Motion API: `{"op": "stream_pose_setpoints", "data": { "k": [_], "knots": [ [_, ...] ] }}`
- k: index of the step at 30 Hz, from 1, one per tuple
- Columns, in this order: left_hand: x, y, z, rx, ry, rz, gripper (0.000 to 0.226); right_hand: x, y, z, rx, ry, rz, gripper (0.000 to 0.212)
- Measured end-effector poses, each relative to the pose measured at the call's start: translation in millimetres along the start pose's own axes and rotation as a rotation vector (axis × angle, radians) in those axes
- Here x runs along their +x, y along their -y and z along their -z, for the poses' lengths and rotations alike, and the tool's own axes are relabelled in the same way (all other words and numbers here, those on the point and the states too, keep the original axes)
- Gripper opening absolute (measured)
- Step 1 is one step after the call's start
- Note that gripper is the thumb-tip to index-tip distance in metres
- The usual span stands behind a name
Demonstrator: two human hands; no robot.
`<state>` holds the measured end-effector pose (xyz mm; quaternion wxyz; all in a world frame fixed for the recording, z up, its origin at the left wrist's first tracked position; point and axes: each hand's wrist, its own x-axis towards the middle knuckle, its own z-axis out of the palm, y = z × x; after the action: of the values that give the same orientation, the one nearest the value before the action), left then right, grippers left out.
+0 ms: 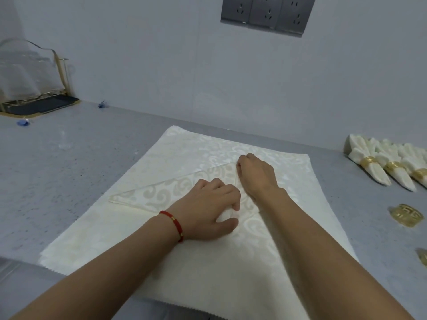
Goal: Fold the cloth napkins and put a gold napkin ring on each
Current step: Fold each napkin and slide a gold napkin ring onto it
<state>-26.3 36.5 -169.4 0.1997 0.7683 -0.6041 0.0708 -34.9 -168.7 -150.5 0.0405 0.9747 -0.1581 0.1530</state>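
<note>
A cream patterned napkin point(147, 195), folded into a long triangle, lies on top of a stack of flat cream napkins point(231, 262). My left hand point(208, 211), with a red cord at the wrist, curls round a rolled part of the folded napkin near its lower right end. My right hand point(256, 174) rests on the napkin's upper right corner with its fingers curled down onto the cloth. Three folded napkins with gold rings point(369, 163) lie at the right. A loose gold ring point(405, 218) lies on the counter, and another point(422, 257) sits at the right edge.
The grey counter point(80, 158) meets a white wall at the back. A gold wire rack on a dark tray point(39, 105) stands far left. Two small blue scraps point(23, 122) lie near it. Wall sockets point(268, 15) are above.
</note>
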Motion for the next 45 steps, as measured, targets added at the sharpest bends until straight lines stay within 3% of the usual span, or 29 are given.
{"op": "stream_pose_setpoints", "data": {
  "k": [5, 7, 10, 16, 21, 27, 29, 31, 34, 36, 41, 45],
  "knots": [
    [0, 1, 0, -0.041, 0.003, 0.026, 0.032, -18, -5, 28, 0.179, 0.311, 0.045, 0.021],
    [1, -1, 3, -0.125, -0.003, 0.063, 0.033, -37, -5, 37, 0.294, 0.381, 0.054, 0.049],
    [0, -2, 6, -0.245, -0.034, 0.11, 0.031, -61, -8, 38, 0.343, 0.281, 0.107, 0.06],
    [-2, -3, 9, -0.342, -0.071, 0.259, 0.049, -94, 5, 23, 0.22, -0.109, 0.208, 0.006],
    [0, -2, 5, -0.333, -0.063, 0.272, 0.053, -104, 12, 26, 0.424, -0.011, 0.076, 0.026],
    [5, -2, 24, -0.483, 0.065, 0.326, 0.049, -116, 17, 21, 0.325, 0.047, 0.094, 0.064],
    [3, 2, 33, -0.417, 0.057, 0.31, 0.045, -115, 17, 21, 0.331, 0.057, 0.089, 0.068],
    [-5, 14, 38, -0.185, 0.019, 0.335, 0.044, -114, 17, 21, 0.349, 0.056, 0.087, 0.067],
    [-27, 28, 49, 0.32, 0.067, 0.542, 0.045, -113, 17, 21, 0.366, 0.067, 0.082, 0.064],
    [-43, 38, 57, 0.422, 0.124, 0.68, 0.046, -114, 18, 22, 0.375, 0.085, 0.08, 0.065],
    [-57, 56, 91, 0.278, 0.343, 0.827, 0.043, -114, 15, 27, 0.4, 0.126, 0.077, 0.065],
    [-57, 61, 133, -0.115, 0.52, 0.927, 0.038, -115, 10, 32, 0.413, 0.143, 0.114, 0.066]
  ]
}}
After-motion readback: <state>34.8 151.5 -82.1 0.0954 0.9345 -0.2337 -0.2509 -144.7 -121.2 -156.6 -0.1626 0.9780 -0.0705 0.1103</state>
